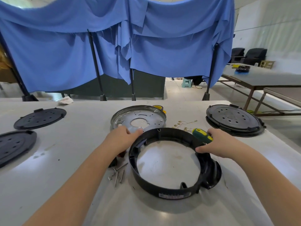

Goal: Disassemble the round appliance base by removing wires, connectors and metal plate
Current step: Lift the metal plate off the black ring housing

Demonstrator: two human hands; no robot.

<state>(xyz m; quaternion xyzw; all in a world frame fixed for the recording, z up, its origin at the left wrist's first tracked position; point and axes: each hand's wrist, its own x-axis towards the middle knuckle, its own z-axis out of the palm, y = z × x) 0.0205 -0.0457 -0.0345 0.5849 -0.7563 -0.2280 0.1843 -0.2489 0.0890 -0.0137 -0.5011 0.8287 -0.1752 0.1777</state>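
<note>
A black round plastic base ring [162, 190] stands on the white table in front of me, hollow through the middle. My left hand [121, 138] rests on its far left rim, fingers reaching toward the round metal plate [138, 118], which lies flat just behind the ring. My right hand [218, 144] grips a green and yellow screwdriver [202, 135] while its thumb presses the ring's right rim. Thin wires with small brass connectors [182, 124] lie on the table between the plate and the screwdriver.
Several loose screws [118, 174] lie left of the ring. Two black perforated discs [39, 118] sit at the far left and a black round base [234, 119] at the far right. A yellow tape roll [158, 107] peeks behind the plate. Blue cloth screens stand beyond the table's far edge.
</note>
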